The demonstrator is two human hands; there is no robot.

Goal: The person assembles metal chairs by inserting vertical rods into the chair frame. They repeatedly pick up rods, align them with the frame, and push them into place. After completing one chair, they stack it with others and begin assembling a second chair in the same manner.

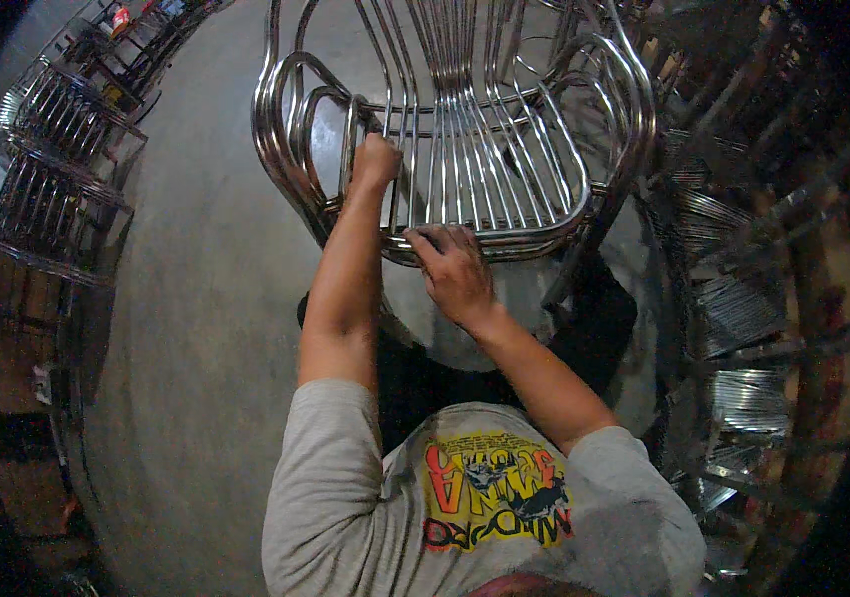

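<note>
A shiny tubular metal chair (490, 169) stands in front of me, its seat and back made of thin bent tubes. Over the left side of its seat, my left hand (375, 161) is closed in a fist. Something dark shows just beyond the knuckles, and what the fingers hold is hidden. My right hand (453, 267) lies on the front edge of the seat, its fingers curled over the front tube left of the middle. Curved armrests rise on both sides of the seat, away from both hands.
Bundles of metal tube parts (739, 308) lie stacked along a rack on the right. At the left stand metal slatted pieces (32, 204) like chair frames. Grey concrete floor (186, 328) spreads around the chair. My dark-clothed leg (594, 323) is under its right front.
</note>
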